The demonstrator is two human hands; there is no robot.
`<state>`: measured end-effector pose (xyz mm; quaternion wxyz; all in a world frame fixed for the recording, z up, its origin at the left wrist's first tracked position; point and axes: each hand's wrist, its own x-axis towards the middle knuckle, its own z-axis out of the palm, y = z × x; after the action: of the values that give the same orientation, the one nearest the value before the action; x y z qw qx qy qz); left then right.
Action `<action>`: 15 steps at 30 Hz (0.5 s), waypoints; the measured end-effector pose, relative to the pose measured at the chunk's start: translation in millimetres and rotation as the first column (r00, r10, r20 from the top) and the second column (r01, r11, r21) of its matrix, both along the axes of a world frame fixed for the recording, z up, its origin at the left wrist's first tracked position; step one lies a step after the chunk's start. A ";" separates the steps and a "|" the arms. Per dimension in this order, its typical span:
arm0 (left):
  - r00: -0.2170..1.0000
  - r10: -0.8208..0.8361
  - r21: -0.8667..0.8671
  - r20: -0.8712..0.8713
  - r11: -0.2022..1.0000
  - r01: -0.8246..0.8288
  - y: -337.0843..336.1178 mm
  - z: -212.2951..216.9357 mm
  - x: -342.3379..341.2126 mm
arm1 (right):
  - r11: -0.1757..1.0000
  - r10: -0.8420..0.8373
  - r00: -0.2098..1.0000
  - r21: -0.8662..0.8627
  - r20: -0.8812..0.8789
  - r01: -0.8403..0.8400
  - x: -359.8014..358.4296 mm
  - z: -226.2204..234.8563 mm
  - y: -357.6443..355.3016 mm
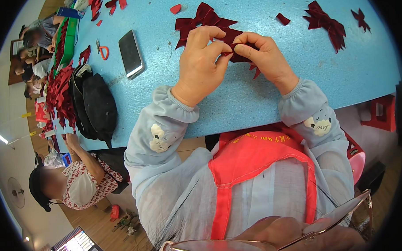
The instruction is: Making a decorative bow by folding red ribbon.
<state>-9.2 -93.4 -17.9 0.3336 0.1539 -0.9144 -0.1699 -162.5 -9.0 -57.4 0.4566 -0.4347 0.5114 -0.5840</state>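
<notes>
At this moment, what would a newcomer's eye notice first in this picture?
Probably the dark red fabric that the left hand and right hand pinch over the blue table, near the top centre. Next comes the bright red apron at lower centre. Left of the hands, the dark phone and black bag stand out.

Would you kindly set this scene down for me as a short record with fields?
Left hand: pinching dark red ribbon
Right hand: pinching at the ribbon, close to the left
Surface: blue table
Left of hands: phone, orange-handled scissors, black bag
Right of hands: large bow, smaller bow
Nearby: person in patterned top, at left
</notes>
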 end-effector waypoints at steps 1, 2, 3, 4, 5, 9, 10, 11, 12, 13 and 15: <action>1.000 -0.006 -0.017 0.005 1.000 0.006 -0.6 0.4 0.4 | 1.000 0.004 1.000 -0.002 -0.004 -0.004 -0.2 -0.7 -0.2; 1.000 -0.012 -0.033 0.011 0.999 0.013 -0.7 0.9 1.0 | 1.000 0.008 1.000 -0.004 -0.007 -0.008 0.1 -1.5 0.4; 1.000 -0.012 -0.030 0.013 0.999 0.013 -1.2 2.2 1.1 | 1.000 0.008 1.000 0.000 -0.004 -0.008 0.0 -0.3 0.3; 1.000 -0.025 -0.065 0.013 0.998 0.026 -1.9 3.6 1.2 | 1.000 0.020 1.000 0.004 0.008 -0.020 0.0 1.0 -0.1; 0.999 -0.037 -0.100 0.014 0.994 0.039 -2.4 4.9 0.8 | 0.999 0.033 0.999 0.008 0.020 -0.033 -0.6 2.5 0.0; 0.995 -0.081 -0.136 0.063 0.987 0.089 -4.0 11.5 1.8 | 0.994 0.066 0.997 0.085 0.048 -0.070 -3.9 2.3 1.6; 0.992 -0.098 -0.137 0.085 0.985 0.109 -4.8 13.4 2.1 | 0.989 0.074 0.996 0.121 0.054 -0.081 -4.3 1.7 1.3; 0.992 -0.097 -0.136 0.086 0.985 0.108 -4.5 12.6 2.3 | 0.989 0.075 0.996 0.122 0.056 -0.082 -3.2 2.3 1.9; 0.993 -0.088 -0.139 0.079 0.985 0.098 -4.6 12.9 2.0 | 0.992 0.071 0.996 0.099 0.048 -0.076 -3.0 4.3 1.6; 0.994 -0.079 -0.143 0.071 0.986 0.088 -4.5 13.1 1.4 | 0.995 0.066 0.997 0.075 0.040 -0.069 -2.9 6.4 1.4; 0.996 -0.068 -0.152 0.062 0.985 0.077 -2.2 9.2 1.2 | 0.997 0.062 0.998 0.047 0.030 -0.064 -1.7 5.4 1.1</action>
<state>-8.0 -95.6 -8.7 0.3123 0.0989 -0.9388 -0.1065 -164.2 -7.9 -52.0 0.4922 -0.4312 0.5047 -0.5631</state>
